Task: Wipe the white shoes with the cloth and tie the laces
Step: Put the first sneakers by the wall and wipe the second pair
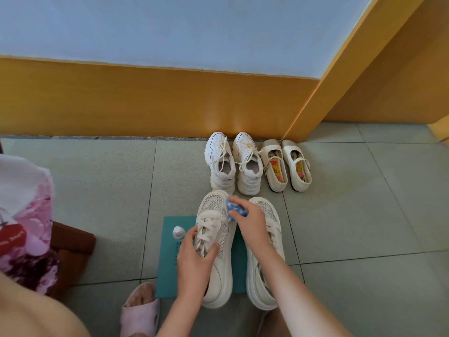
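Two white mesh shoes stand side by side on the tiled floor, toes pointing away from me. My left hand (194, 259) grips the left white shoe (216, 239) over its laces, thumb on one side and fingers on the other. My right hand (247, 220) holds a bunched blue-and-white cloth (234, 209) against the upper right side of that shoe, near the toe. The right white shoe (264, 263) lies partly under my right forearm. The left shoe's laces look loose.
A teal mat (170, 263) lies under the left shoe, with a small capped bottle (178, 233) on it. Farther off stand white lace-up sneakers (233, 164) and cream strap shoes (286, 164) by the orange wall base. A pink slipper (141, 310) sits near left.
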